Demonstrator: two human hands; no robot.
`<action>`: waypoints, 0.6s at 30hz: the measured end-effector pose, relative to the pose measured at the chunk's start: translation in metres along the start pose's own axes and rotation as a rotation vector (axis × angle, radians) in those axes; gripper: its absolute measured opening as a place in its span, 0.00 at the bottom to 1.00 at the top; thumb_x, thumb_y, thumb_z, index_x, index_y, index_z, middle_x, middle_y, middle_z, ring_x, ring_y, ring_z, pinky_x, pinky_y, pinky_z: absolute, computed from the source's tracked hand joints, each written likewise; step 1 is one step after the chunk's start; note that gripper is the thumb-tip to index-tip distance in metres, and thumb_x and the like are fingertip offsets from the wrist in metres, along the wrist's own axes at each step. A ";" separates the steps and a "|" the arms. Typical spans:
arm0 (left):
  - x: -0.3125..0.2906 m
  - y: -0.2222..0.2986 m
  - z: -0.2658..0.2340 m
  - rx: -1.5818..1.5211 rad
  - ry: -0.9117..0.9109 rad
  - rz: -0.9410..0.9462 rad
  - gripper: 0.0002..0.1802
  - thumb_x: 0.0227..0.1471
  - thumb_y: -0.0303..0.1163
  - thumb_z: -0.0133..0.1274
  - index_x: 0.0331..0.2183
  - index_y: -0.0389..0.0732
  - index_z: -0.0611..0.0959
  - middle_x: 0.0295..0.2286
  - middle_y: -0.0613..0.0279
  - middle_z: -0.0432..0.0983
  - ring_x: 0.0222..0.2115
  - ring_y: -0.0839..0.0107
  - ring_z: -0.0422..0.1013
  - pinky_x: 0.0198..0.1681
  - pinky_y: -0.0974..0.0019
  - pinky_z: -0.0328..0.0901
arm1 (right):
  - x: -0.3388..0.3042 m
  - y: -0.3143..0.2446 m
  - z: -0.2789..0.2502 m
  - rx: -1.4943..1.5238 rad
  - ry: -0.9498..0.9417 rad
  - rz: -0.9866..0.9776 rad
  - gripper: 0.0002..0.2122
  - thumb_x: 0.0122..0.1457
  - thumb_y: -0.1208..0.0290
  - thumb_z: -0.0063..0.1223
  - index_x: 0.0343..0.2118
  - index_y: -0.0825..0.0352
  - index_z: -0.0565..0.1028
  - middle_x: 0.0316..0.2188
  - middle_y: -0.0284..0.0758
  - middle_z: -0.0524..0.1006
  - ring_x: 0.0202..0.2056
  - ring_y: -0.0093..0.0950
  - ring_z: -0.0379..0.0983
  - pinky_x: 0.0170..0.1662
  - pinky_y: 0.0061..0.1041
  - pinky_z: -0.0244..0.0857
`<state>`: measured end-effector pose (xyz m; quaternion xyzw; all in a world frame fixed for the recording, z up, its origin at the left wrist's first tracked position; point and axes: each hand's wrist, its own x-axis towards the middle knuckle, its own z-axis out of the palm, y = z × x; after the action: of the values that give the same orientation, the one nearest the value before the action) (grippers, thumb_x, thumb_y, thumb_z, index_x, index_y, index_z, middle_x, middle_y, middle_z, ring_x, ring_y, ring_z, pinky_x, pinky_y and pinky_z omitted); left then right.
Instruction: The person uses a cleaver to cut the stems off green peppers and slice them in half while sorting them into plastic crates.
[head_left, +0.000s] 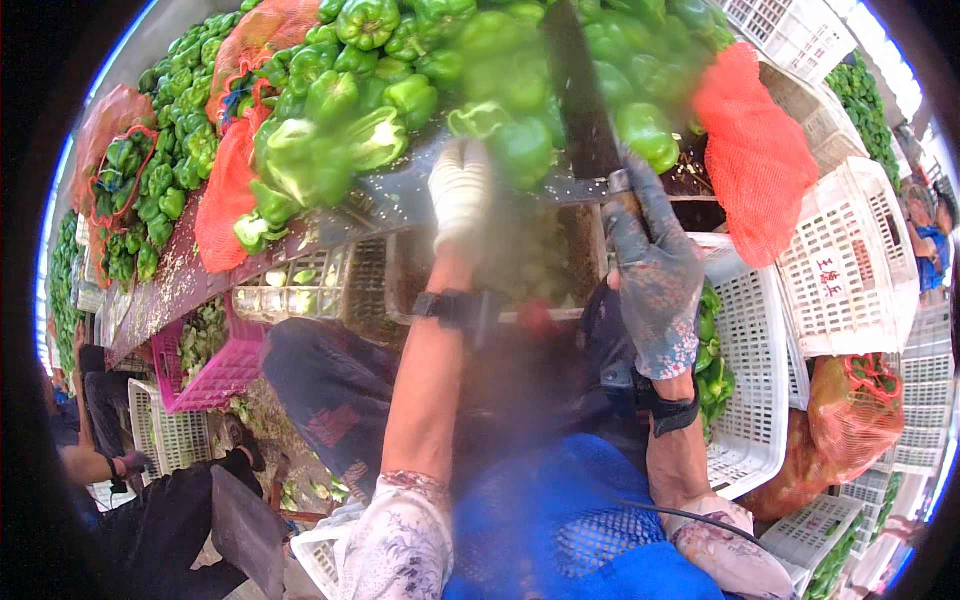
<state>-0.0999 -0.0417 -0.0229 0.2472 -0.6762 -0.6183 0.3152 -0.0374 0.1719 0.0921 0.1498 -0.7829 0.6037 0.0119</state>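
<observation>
Fingers clamped on the broad dark metal knife (583, 100), the grey-gloved right hand (660, 270) should clear the white-gloved left hand (460, 190), whose grip is indiscernible.

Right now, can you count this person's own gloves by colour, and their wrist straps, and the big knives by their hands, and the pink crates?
White gloves: 1
Dark flowery gloves: 1
Black wrist straps: 2
Broad-bladed knives: 1
Pink crates: 1
Total: 6
</observation>
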 end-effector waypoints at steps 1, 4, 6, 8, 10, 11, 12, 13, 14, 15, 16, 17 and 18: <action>0.000 0.002 0.003 -0.041 -0.011 -0.019 0.21 0.59 0.43 0.50 0.48 0.38 0.79 0.26 0.65 0.71 0.23 0.77 0.64 0.26 0.73 0.63 | -0.002 -0.011 -0.001 0.180 -0.005 0.008 0.21 0.63 0.76 0.52 0.60 0.61 0.70 0.29 0.22 0.75 0.20 0.10 0.60 0.21 0.13 0.56; -0.008 0.009 0.005 0.036 -0.037 -0.003 0.24 0.59 0.44 0.50 0.48 0.36 0.78 0.29 0.62 0.73 0.26 0.76 0.66 0.28 0.71 0.66 | -0.003 0.003 0.019 -0.134 0.062 -0.203 0.21 0.64 0.73 0.51 0.60 0.62 0.69 0.25 0.20 0.55 0.17 0.17 0.64 0.22 0.19 0.61; -0.024 0.045 0.021 -0.044 -0.103 -0.138 0.26 0.59 0.46 0.50 0.49 0.34 0.77 0.35 0.55 0.78 0.33 0.69 0.71 0.36 0.66 0.69 | 0.014 0.056 0.022 -0.523 0.009 -0.490 0.16 0.62 0.69 0.50 0.53 0.63 0.73 0.34 0.35 0.74 0.30 0.29 0.75 0.44 0.32 0.65; -0.021 0.048 0.022 0.319 -0.075 0.014 0.28 0.58 0.48 0.49 0.49 0.34 0.76 0.42 0.46 0.78 0.40 0.60 0.74 0.44 0.61 0.67 | 0.016 0.064 0.034 -0.648 -0.019 -0.494 0.15 0.60 0.67 0.49 0.49 0.63 0.76 0.36 0.41 0.80 0.37 0.38 0.78 0.55 0.40 0.61; -0.017 0.039 0.019 0.225 -0.082 -0.035 0.29 0.58 0.51 0.47 0.48 0.35 0.78 0.44 0.39 0.77 0.44 0.51 0.74 0.49 0.58 0.65 | 0.015 0.069 0.044 -0.636 -0.028 -0.406 0.14 0.59 0.67 0.50 0.47 0.62 0.77 0.35 0.42 0.81 0.39 0.42 0.77 0.60 0.43 0.56; -0.007 0.032 0.019 0.364 -0.051 -0.016 0.28 0.58 0.51 0.47 0.47 0.35 0.78 0.43 0.37 0.77 0.44 0.48 0.73 0.48 0.56 0.65 | 0.020 0.073 0.047 -0.722 -0.066 -0.474 0.14 0.59 0.67 0.50 0.46 0.62 0.77 0.31 0.41 0.80 0.37 0.41 0.77 0.58 0.43 0.58; 0.002 0.025 0.018 0.504 -0.018 0.001 0.28 0.58 0.50 0.46 0.47 0.35 0.78 0.41 0.36 0.77 0.43 0.46 0.73 0.48 0.55 0.64 | 0.023 0.076 0.050 -0.762 -0.084 -0.511 0.14 0.58 0.68 0.50 0.46 0.62 0.77 0.30 0.41 0.80 0.36 0.40 0.77 0.57 0.43 0.59; -0.002 0.025 0.025 0.475 -0.019 -0.024 0.27 0.58 0.50 0.45 0.47 0.35 0.78 0.40 0.34 0.76 0.42 0.43 0.72 0.48 0.54 0.64 | 0.027 0.075 0.047 -0.817 -0.097 -0.541 0.14 0.58 0.68 0.50 0.46 0.62 0.77 0.28 0.41 0.80 0.36 0.40 0.77 0.56 0.43 0.60; -0.003 0.028 0.030 0.468 -0.026 -0.022 0.27 0.58 0.50 0.45 0.47 0.35 0.78 0.40 0.34 0.76 0.42 0.43 0.72 0.48 0.54 0.64 | 0.029 0.070 0.044 -0.747 -0.113 -0.482 0.13 0.58 0.68 0.50 0.45 0.63 0.77 0.27 0.41 0.79 0.35 0.40 0.77 0.54 0.42 0.61; -0.001 0.032 0.033 0.477 -0.052 -0.027 0.27 0.58 0.49 0.45 0.46 0.35 0.78 0.40 0.35 0.76 0.42 0.44 0.73 0.48 0.54 0.64 | 0.035 0.073 0.044 -0.716 -0.119 -0.450 0.13 0.58 0.68 0.50 0.44 0.63 0.77 0.26 0.40 0.79 0.34 0.40 0.77 0.53 0.42 0.62; -0.002 0.031 0.037 0.489 -0.084 -0.040 0.27 0.58 0.49 0.45 0.46 0.35 0.78 0.40 0.36 0.77 0.42 0.45 0.73 0.48 0.55 0.64 | 0.041 0.077 0.042 -0.685 -0.126 -0.415 0.13 0.57 0.68 0.50 0.44 0.63 0.77 0.26 0.40 0.79 0.34 0.40 0.77 0.52 0.42 0.63; 0.004 0.029 0.031 0.426 -0.109 -0.017 0.28 0.58 0.48 0.45 0.49 0.34 0.76 0.42 0.38 0.77 0.43 0.48 0.73 0.47 0.55 0.65 | 0.051 0.088 0.050 -0.695 -0.173 -0.443 0.12 0.57 0.68 0.51 0.43 0.64 0.76 0.26 0.40 0.78 0.33 0.40 0.76 0.49 0.42 0.64; -0.001 0.020 0.041 0.412 -0.134 -0.017 0.28 0.58 0.48 0.45 0.49 0.34 0.76 0.42 0.38 0.77 0.43 0.48 0.73 0.47 0.55 0.65 | 0.057 0.099 0.045 -0.736 -0.173 -0.468 0.12 0.57 0.67 0.51 0.42 0.65 0.76 0.26 0.41 0.78 0.33 0.40 0.76 0.45 0.41 0.67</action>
<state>-0.1282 -0.0109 -0.0042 0.2706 -0.8057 -0.4844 0.2072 -0.1093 0.1389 -0.0014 0.3587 -0.8888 0.2511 0.1354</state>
